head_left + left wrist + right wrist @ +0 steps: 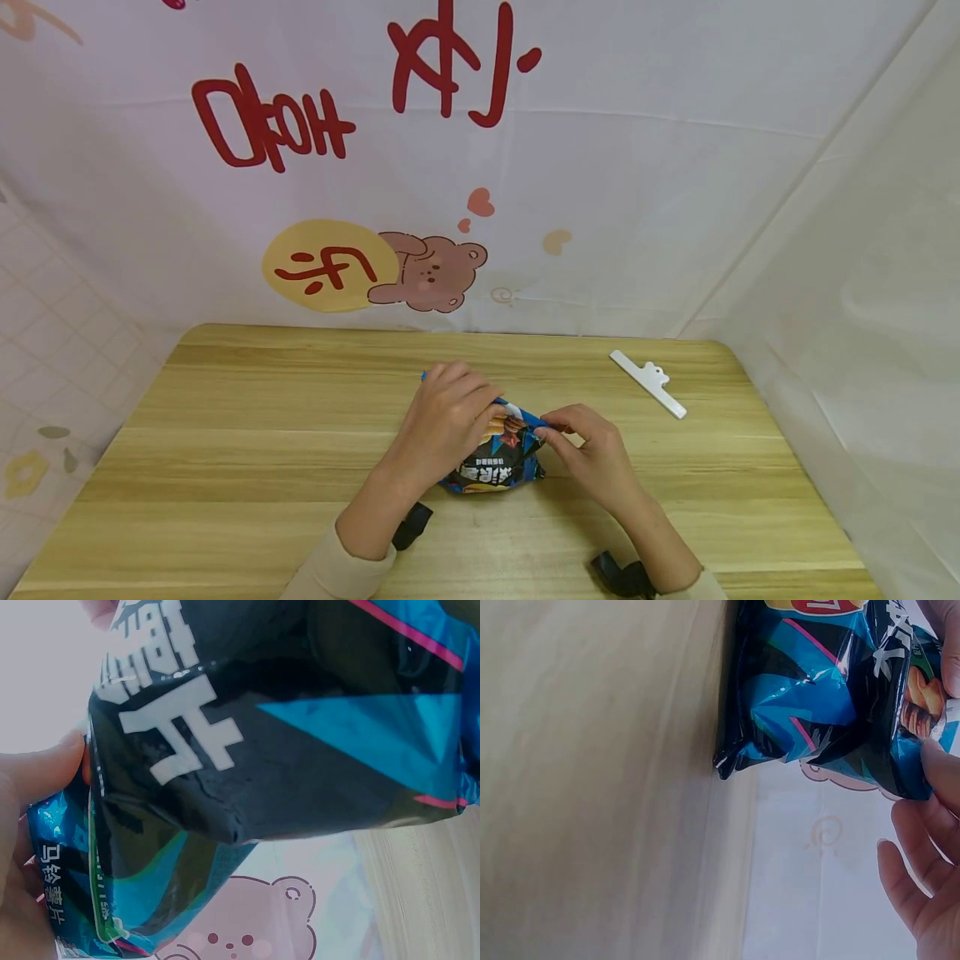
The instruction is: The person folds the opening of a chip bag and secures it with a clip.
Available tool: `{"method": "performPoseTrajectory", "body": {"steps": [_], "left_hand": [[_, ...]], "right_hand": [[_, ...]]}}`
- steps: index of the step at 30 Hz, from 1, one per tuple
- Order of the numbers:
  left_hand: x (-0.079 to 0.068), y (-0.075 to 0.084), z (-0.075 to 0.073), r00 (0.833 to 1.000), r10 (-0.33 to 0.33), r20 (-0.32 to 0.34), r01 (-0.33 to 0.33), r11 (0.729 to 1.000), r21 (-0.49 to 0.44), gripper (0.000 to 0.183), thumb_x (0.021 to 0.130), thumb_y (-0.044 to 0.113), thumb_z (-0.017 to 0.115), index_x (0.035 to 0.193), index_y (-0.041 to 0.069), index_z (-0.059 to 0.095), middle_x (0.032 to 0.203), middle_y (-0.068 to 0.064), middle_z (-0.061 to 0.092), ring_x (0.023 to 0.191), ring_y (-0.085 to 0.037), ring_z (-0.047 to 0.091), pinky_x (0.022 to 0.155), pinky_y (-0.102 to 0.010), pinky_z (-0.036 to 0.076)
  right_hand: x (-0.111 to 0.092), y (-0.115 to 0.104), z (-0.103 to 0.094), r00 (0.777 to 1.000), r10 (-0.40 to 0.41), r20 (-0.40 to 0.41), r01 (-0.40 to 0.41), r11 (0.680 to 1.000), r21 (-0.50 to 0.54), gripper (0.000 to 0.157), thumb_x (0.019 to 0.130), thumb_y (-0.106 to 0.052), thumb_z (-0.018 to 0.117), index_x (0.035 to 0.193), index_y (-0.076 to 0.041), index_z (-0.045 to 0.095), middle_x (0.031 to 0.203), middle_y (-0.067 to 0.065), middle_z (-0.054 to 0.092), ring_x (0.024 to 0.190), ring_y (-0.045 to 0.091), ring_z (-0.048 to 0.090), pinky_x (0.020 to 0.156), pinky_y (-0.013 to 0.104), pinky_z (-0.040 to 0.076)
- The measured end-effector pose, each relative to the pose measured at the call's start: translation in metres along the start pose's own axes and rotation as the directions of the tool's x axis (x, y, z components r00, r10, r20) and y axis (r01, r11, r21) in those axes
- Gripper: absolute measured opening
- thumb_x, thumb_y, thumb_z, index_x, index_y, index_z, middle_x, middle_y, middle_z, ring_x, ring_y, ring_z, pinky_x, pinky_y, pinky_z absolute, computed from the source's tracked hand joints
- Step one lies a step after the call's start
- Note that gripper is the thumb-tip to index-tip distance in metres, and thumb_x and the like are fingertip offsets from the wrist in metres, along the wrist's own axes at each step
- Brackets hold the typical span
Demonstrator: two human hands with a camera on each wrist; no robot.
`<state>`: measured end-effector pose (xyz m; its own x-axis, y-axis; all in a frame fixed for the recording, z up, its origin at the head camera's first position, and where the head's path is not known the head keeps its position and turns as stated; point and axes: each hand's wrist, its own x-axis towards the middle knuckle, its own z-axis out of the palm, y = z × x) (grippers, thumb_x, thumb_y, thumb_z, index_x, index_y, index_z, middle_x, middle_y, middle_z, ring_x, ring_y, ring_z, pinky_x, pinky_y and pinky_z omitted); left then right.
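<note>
Head cam: we look fwd + down from above; table point(247, 467) low, backdrop point(637, 183) up top. L wrist: v. close, facing backdrop, rolled sideways, bag point(277, 750) across top. R wrist: close, rolled opp. way, bag upper R. All 3 share bag.

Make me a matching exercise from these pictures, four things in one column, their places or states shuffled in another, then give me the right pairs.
Things
1. Potato chip bag
2. Bag clip
3. Left hand
4. Right hand

Places or states
A. Pinches the right end of the bag's top edge
B. Black and blue, held in two hands
C. Grips the left part of the bag's top edge
D. White, lying on the table, untouched

Pairs: 1-B, 2-D, 3-C, 4-A
</note>
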<state>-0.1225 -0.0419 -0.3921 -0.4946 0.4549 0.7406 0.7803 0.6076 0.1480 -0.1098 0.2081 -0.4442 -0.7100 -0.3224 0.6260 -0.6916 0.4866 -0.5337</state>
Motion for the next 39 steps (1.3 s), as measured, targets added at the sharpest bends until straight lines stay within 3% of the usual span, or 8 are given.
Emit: {"method": "performPoseTrajectory", "body": {"steps": [16, 22, 24, 31, 36, 39], "left_hand": [[0.0004, -0.0009, 0.0026, 0.999, 0.016, -0.031, -0.016, 1.000, 0.022, 0.017, 0.082, 0.016, 0.090, 0.096, 0.009, 0.082, 0.091, 0.000, 0.077, 0.088, -0.020, 0.065, 0.075, -0.033, 0.048], [0.0004, -0.0007, 0.0024, 0.999, 0.017, -0.028, -0.016, 0.999, 0.040, 0.019, 0.083, 0.015, 0.090, 0.098, 0.008, 0.080, 0.091, 0.000, 0.077, 0.089, -0.019, 0.065, 0.076, -0.033, 0.048], [0.0005, -0.0007, 0.0013, 1.000, 0.007, -0.018, -0.007, 0.999, 0.035, 0.019, 0.084, 0.013, 0.089, 0.099, 0.007, 0.080, 0.092, -0.001, 0.077, 0.090, -0.020, 0.065, 0.077, -0.033, 0.048], [0.0001, -0.0017, -0.0016, 1.000, -0.020, 0.012, 0.020, 1.000, -0.007, 0.019, 0.085, 0.007, 0.087, 0.102, 0.005, 0.080, 0.095, -0.002, 0.077, 0.092, -0.020, 0.065, 0.077, -0.033, 0.048], [0.0007, -0.0022, -0.0015, 0.999, -0.031, -0.006, 0.031, 0.999, -0.005, 0.014, 0.086, 0.009, 0.086, 0.098, 0.008, 0.080, 0.093, 0.000, 0.077, 0.090, -0.020, 0.066, 0.077, -0.034, 0.047], [0.0010, -0.0024, -0.0010, 0.999, -0.040, -0.010, 0.040, 0.999, -0.002, 0.011, 0.086, 0.010, 0.086, 0.096, 0.010, 0.080, 0.091, 0.000, 0.077, 0.088, -0.020, 0.065, 0.077, -0.035, 0.046]], "right_hand": [[0.0005, 0.0022, -0.0003, 1.000, -0.021, -0.006, 0.021, 0.999, -0.037, 0.024, 0.081, 0.012, 0.082, 0.094, -0.007, 0.077, 0.088, -0.004, 0.073, 0.076, 0.010, 0.063, 0.065, 0.017, 0.048], [-0.0001, 0.0031, -0.0005, 1.000, -0.030, 0.002, 0.031, 0.999, -0.025, 0.001, 0.094, -0.006, 0.077, 0.094, -0.005, 0.076, 0.088, -0.003, 0.073, 0.076, 0.011, 0.064, 0.067, 0.016, 0.048], [-0.0002, 0.0031, -0.0005, 1.000, -0.027, 0.006, 0.027, 0.999, -0.022, 0.007, 0.095, -0.010, 0.075, 0.093, -0.004, 0.076, 0.088, -0.003, 0.073, 0.076, 0.011, 0.063, 0.067, 0.016, 0.048], [-0.0012, 0.0033, -0.0004, 1.000, -0.015, 0.013, 0.015, 0.999, -0.032, 0.001, 0.095, -0.007, 0.076, 0.094, -0.008, 0.076, 0.089, -0.005, 0.072, 0.077, 0.009, 0.063, 0.068, 0.016, 0.048], [0.0002, 0.0034, -0.0003, 0.999, -0.041, 0.010, 0.041, 0.997, -0.062, 0.024, 0.083, 0.008, 0.082, 0.094, -0.012, 0.075, 0.088, -0.006, 0.072, 0.076, 0.009, 0.063, 0.068, 0.019, 0.049], [0.0014, 0.0043, -0.0004, 0.998, -0.070, 0.010, 0.071, 0.992, -0.106, 0.026, 0.080, 0.008, 0.084, 0.094, -0.012, 0.076, 0.088, -0.006, 0.072, 0.077, 0.010, 0.064, 0.069, 0.022, 0.051]]}}
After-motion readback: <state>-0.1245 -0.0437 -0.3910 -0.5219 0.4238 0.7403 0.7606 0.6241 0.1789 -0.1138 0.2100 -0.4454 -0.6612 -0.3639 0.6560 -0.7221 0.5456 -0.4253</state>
